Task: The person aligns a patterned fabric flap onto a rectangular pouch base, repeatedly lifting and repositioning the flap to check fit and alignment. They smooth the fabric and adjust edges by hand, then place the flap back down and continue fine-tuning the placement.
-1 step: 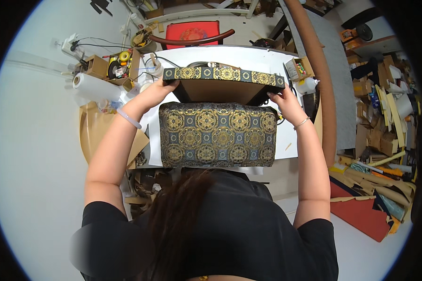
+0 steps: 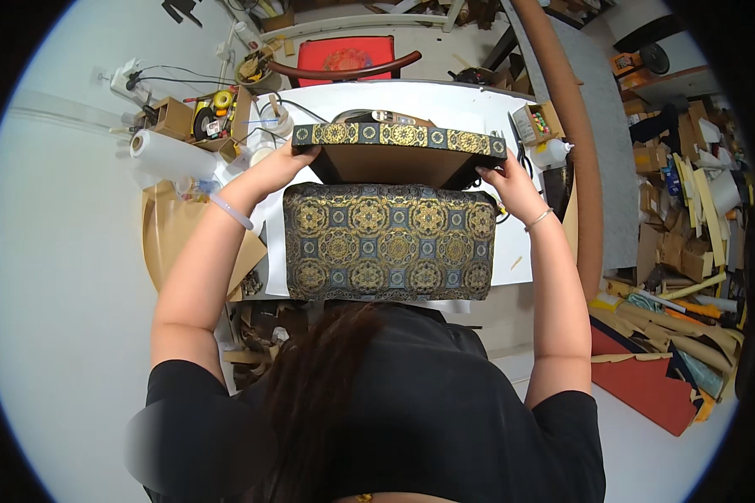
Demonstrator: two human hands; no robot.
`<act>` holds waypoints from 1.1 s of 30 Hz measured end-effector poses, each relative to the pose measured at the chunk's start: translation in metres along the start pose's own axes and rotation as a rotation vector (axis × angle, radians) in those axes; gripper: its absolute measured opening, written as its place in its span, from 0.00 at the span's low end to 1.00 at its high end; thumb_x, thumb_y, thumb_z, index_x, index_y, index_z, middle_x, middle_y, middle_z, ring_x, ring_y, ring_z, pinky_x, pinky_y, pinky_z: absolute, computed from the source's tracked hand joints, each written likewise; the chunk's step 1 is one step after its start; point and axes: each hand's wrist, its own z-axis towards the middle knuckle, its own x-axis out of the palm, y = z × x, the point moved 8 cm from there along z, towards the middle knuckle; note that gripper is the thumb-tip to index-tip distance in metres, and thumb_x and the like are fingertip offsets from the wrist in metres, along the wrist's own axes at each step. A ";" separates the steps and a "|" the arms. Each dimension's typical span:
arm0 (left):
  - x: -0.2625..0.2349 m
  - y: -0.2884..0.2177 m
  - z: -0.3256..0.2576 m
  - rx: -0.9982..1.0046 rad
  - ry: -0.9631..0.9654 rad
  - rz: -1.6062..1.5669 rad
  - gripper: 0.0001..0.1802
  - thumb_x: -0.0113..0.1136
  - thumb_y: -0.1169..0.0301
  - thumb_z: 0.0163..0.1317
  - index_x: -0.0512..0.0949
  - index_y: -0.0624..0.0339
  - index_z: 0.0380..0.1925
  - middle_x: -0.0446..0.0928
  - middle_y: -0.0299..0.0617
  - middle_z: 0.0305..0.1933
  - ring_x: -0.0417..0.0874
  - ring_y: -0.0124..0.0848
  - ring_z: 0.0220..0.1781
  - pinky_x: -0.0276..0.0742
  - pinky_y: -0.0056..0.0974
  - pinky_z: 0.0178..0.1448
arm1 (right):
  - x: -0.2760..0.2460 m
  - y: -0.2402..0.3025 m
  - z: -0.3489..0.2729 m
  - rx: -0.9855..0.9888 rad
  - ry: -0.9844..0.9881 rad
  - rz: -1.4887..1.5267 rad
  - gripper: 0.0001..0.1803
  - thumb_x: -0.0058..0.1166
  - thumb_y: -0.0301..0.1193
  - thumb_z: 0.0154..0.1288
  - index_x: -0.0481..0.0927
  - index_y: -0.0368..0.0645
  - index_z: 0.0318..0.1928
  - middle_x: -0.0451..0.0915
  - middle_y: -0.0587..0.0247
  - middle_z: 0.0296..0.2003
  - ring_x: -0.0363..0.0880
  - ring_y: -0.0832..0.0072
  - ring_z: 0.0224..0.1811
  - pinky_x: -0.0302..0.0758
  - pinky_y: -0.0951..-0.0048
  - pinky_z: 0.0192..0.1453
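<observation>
Clamping gold-and-blue brocade-edged rectangular panel [image 2: 398,135] between left hand [image 2: 278,168] and right hand [image 2: 513,188], beyond gold-patterned brocade-covered piece [image 2: 390,241]; apparently positioning, next calling for even control.

Plain black short-sleeved top [image 2: 445,411], long loose hair [image 2: 323,377] over it, pale bangle [image 2: 231,211] round left wrist, slim silvery band [image 2: 538,220] round right wrist, tiny gold-coloured piece [image 2: 364,498] at the neck, possibly a pendant

Cluttered workshop: white worktable [image 2: 445,101], nozzle bottle [image 2: 550,153], big white roll [image 2: 172,158], cardboard boxes [image 2: 689,256], heaped offcuts [image 2: 642,381] along right side.
</observation>
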 end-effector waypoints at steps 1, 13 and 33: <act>0.002 0.011 0.004 -0.042 0.018 -0.023 0.24 0.56 0.58 0.80 0.73 0.58 0.68 0.79 0.36 0.62 0.74 0.27 0.64 0.68 0.36 0.71 | 0.003 0.000 0.004 -0.020 0.035 -0.062 0.24 0.57 0.21 0.75 0.70 0.38 0.68 0.83 0.61 0.56 0.80 0.76 0.59 0.78 0.71 0.65; 0.033 0.040 -0.017 -0.116 0.141 -0.701 0.34 0.58 0.62 0.76 0.62 0.54 0.78 0.76 0.38 0.68 0.78 0.30 0.67 0.75 0.38 0.70 | 0.010 -0.067 0.014 0.094 0.117 0.085 0.25 0.61 0.21 0.73 0.72 0.38 0.67 0.84 0.63 0.55 0.84 0.75 0.58 0.79 0.71 0.63; 0.053 0.122 -0.017 -0.194 -0.256 -1.212 0.24 0.46 0.59 0.77 0.79 0.59 0.63 0.84 0.42 0.60 0.84 0.36 0.60 0.80 0.42 0.65 | 0.025 -0.091 -0.008 0.152 -0.022 0.404 0.21 0.56 0.22 0.77 0.74 0.40 0.68 0.84 0.65 0.56 0.81 0.77 0.57 0.78 0.71 0.64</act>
